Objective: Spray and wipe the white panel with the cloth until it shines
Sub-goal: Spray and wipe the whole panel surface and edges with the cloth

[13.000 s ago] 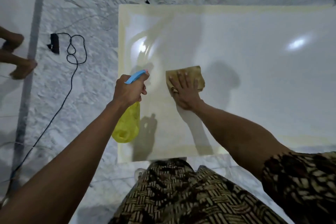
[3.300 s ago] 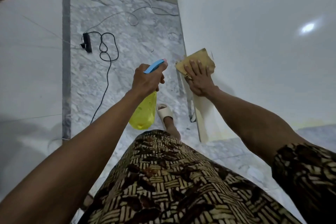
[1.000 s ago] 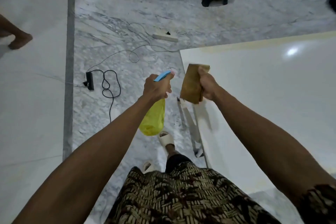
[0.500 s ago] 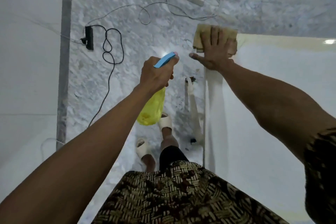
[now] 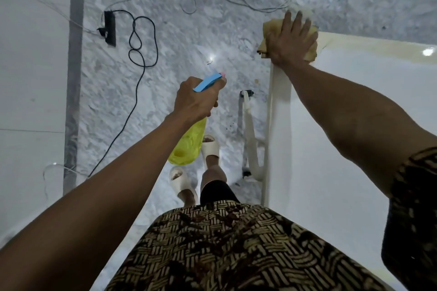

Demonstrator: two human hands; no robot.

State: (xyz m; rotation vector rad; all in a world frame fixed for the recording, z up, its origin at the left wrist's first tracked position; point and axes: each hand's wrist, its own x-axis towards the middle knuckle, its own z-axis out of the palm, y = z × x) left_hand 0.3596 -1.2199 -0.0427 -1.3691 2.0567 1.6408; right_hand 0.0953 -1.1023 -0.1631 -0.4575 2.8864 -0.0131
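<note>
White panel point(image 5: 354, 125) lies flat on our right, above the marble floor point(image 5: 189, 30); our right hand point(image 5: 289, 42) presses the yellow cloth point(image 5: 268, 30) onto its far left corner, fingers straight and spread; our left hand point(image 5: 195, 99) grips the yellow spray bottle point(image 5: 188, 146), fingers curled round its neck.

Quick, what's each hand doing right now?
Left hand: grips the yellow spray bottle.
Right hand: open, pressing the cloth flat on the white panel corner.
</note>
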